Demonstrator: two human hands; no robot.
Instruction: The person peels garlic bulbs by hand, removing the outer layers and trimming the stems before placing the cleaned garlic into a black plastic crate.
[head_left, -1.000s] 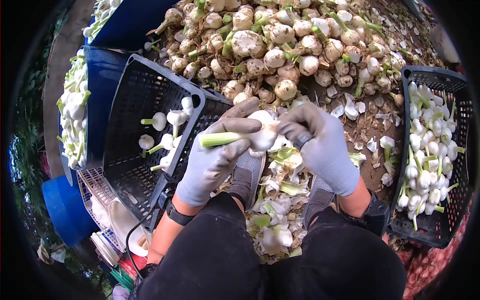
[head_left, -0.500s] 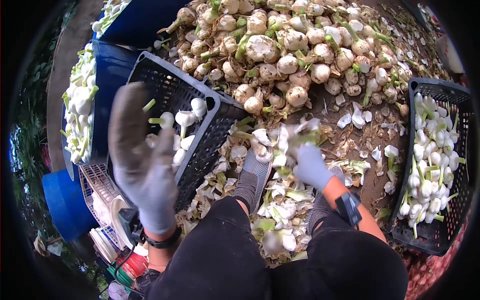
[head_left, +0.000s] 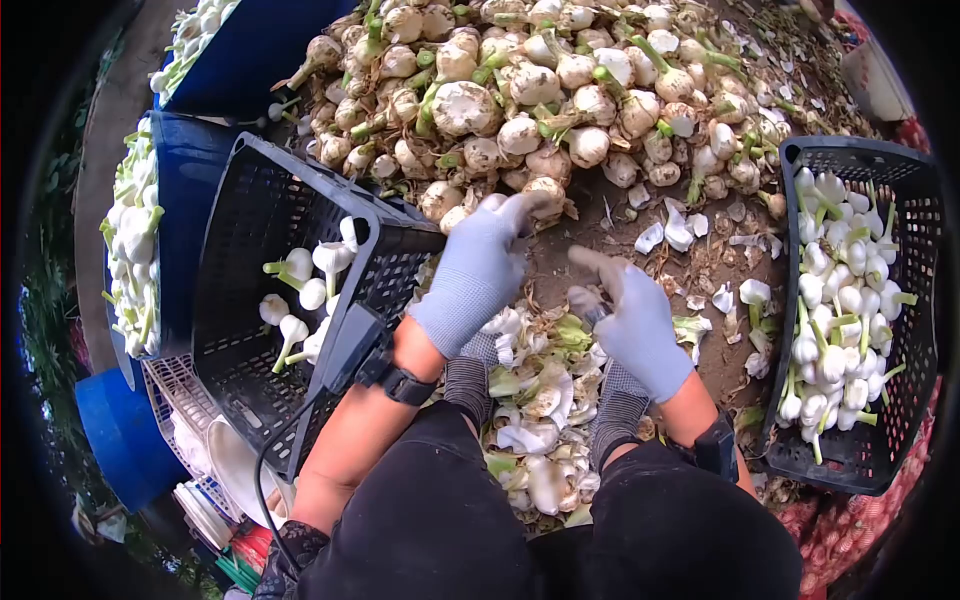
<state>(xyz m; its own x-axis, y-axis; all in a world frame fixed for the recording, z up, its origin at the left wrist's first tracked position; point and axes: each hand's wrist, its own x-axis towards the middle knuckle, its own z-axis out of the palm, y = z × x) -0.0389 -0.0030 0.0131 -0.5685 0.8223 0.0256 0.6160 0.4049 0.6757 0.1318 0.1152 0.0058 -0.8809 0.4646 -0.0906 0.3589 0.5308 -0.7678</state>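
My left hand [head_left: 480, 262], in a grey glove, reaches to the near edge of a heap of unpeeled garlic [head_left: 590, 105]. Its fingers are closed round a dirty garlic bulb [head_left: 546, 194]. To its right, my right hand [head_left: 640, 325], also gloved, hangs above the ground with fingers bent and apart; I see nothing held in it. Loose peels [head_left: 540, 400] lie between my feet. At the left, a tilted black crate [head_left: 375, 270] holds several clean bulbs [head_left: 332, 258]. Another black crate [head_left: 915, 300] at the right holds many clean bulbs with stems [head_left: 845, 320].
Blue containers [head_left: 185, 220] full of white garlic stand at the far left, with a blue drum [head_left: 120, 435] and a pale plastic basket [head_left: 175, 385] below. Red net sacks [head_left: 850, 540] lie at the lower right. Scraps of peel dot the soil.
My left hand has moved from over the left crate to the heap and taken a bulb. My right hand has let go of the peels and leaves. The view has shifted slightly.
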